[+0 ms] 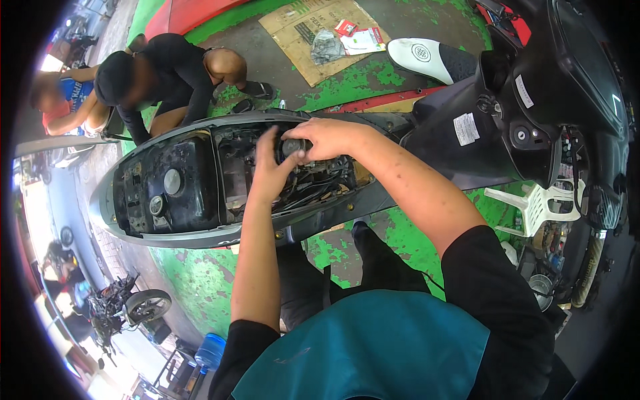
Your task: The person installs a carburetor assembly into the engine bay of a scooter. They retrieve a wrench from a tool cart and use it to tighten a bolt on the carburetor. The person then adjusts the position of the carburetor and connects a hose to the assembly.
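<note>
A scooter body point(125, 226) with its seat off lies crosswise below me, showing a black tank point(192, 187) with round caps at left and an open bay of hoses and wiring point(327, 180). Over that bay my right hand point(323, 139) grips a dark, rounded part point(295, 146) from above and the right. My left hand point(273, 163) curls at the part's left side, thumb against it, fingers slightly blurred. Whether the part is attached is hidden by my hands.
A co-worker point(160, 80) crouches across the scooter; another person point(57, 107) sits farther left. The black front bodywork point(500, 140) rises at right, near a white plastic chair point(533, 207). Beyond lie cardboard point(287, 37) and a detached seat point(427, 60). A motorcycle point(127, 307) stands lower left.
</note>
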`<state>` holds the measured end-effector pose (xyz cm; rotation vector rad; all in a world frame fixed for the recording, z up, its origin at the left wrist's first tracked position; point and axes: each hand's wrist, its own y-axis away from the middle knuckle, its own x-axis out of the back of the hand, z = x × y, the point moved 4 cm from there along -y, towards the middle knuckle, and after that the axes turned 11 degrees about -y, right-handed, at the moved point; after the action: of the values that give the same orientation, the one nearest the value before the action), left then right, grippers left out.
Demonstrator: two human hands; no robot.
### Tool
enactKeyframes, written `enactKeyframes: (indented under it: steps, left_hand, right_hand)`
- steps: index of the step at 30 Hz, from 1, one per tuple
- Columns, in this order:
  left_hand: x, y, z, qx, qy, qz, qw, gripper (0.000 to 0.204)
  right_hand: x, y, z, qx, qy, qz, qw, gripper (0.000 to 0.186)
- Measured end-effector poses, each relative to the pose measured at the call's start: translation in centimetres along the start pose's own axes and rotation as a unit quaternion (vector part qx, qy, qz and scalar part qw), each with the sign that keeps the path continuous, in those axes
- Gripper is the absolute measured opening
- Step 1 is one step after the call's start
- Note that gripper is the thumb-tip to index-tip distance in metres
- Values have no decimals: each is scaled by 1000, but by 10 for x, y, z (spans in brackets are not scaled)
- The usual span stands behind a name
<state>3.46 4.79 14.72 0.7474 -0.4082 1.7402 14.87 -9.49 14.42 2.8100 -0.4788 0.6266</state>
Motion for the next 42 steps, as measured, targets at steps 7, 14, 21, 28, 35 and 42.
enactKeyframes:
  steps: [7,14,21,28,35,42]
  left_hand:
    - [-31,-9,-52,39,69,-190,979,69]
    - [-20,1,-41,24,79,-174,981,72]
    - [-7,-14,-18,6,13,-169,985,67]
    - [4,-27,-11,-37,-126,-146,981,62]
    - [-3,-22,-7,-6,-156,-112,981,61]
    - [-28,-15,15,-74,-218,-78,970,61]
  right_hand:
    - [9,38,2,-20,-109,151,982,69]
    - [-8,154,55,-219,-316,422,821,25]
    - [-87,256,98,-324,-221,383,836,59]
    - [-138,326,102,-454,-142,256,842,73]
    - [-189,382,125,-515,-137,215,819,67]
    - [-221,388,134,-525,-225,195,797,56]
